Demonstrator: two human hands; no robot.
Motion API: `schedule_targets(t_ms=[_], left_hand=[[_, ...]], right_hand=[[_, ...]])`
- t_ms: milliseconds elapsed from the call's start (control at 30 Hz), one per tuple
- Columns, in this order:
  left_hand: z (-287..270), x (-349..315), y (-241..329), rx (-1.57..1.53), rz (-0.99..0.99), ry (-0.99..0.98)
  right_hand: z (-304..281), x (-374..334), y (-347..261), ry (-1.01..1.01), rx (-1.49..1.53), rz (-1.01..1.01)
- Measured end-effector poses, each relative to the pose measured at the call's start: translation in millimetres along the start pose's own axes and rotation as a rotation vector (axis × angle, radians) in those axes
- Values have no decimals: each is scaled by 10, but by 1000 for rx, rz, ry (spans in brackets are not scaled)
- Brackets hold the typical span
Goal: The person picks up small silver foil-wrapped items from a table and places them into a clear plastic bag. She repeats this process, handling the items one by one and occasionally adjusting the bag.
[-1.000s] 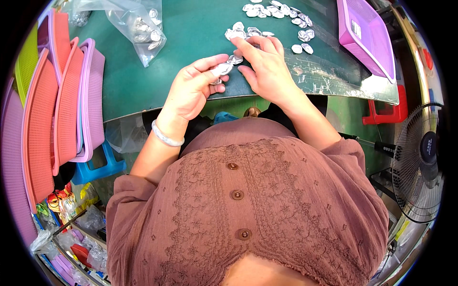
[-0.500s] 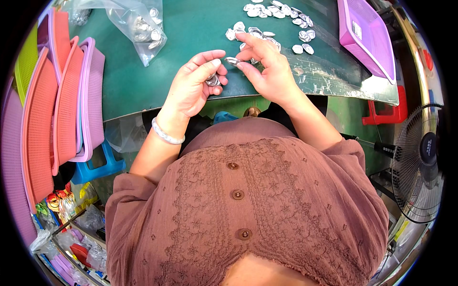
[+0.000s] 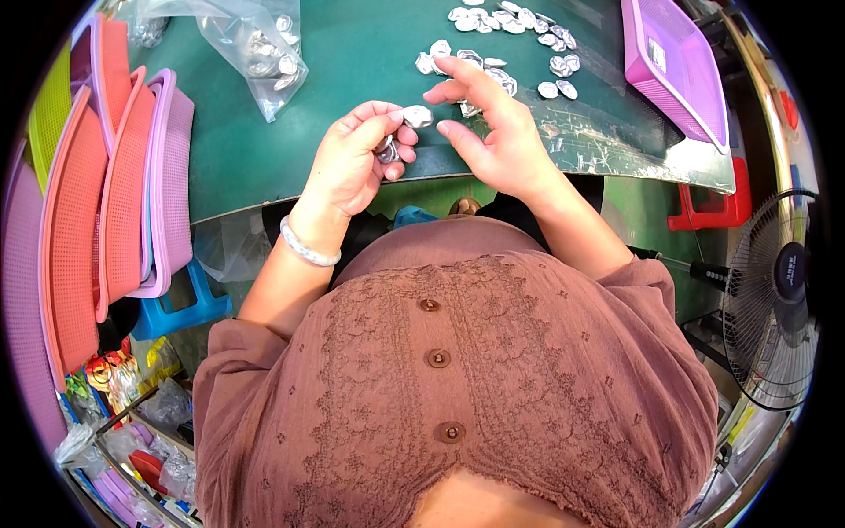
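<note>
My left hand (image 3: 359, 158) is closed over the table's near edge, pinching a small silvery oval piece (image 3: 417, 117) between thumb and forefinger. More silvery pieces (image 3: 387, 150) sit in its curled fingers. To its right my right hand (image 3: 503, 132) is open, thumb and fingers apart, with nothing between them; its thumb tip is close to the pinched piece. Just beyond the right hand lies a loose group of the same shiny pieces (image 3: 471, 60) on the green table (image 3: 370, 53). What exactly these pieces are I cannot make out.
A clear plastic bag (image 3: 273, 88) with silvery pieces lies at the far left. Further pieces (image 3: 500, 19) are scattered at the back. A purple basket (image 3: 647, 75) stands on the right, stacked coloured baskets (image 3: 172, 176) on the left. A fan (image 3: 775, 299) is at the lower right.
The silvery piece at my right fingertips is now pinched by my left thumb and forefinger. My right hand has let go and its fingers have spread.
</note>
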State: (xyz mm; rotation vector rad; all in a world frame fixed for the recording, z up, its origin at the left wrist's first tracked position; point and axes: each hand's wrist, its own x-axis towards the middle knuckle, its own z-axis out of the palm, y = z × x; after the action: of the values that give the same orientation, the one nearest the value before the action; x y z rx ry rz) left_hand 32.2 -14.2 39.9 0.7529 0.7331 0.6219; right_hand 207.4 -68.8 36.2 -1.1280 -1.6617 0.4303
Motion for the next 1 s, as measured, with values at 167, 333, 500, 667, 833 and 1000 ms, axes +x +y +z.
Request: schedule_targets(t_ms=[167,333,500,667,833,1000], left_hand=[[-37,7,7,-3,-19,-33],[-34,-3,20,5,-26,-55],[-22,-1,15,62,-31,-83],[22,-2,-16,109,0,-63],[15,-7,-20,104,6,-64],[4,-5,-14,52,-13,-30]], right_hand=[[22,4,-49,-37,-138,-109],[27,30,-22,-34,-262,-264],[41,-2,-5,-7,-188,-137],[5,-4,-95,-35,102,196],[10,-17,-31,-39,141,224],[-44,99,-34,6,-151,176]])
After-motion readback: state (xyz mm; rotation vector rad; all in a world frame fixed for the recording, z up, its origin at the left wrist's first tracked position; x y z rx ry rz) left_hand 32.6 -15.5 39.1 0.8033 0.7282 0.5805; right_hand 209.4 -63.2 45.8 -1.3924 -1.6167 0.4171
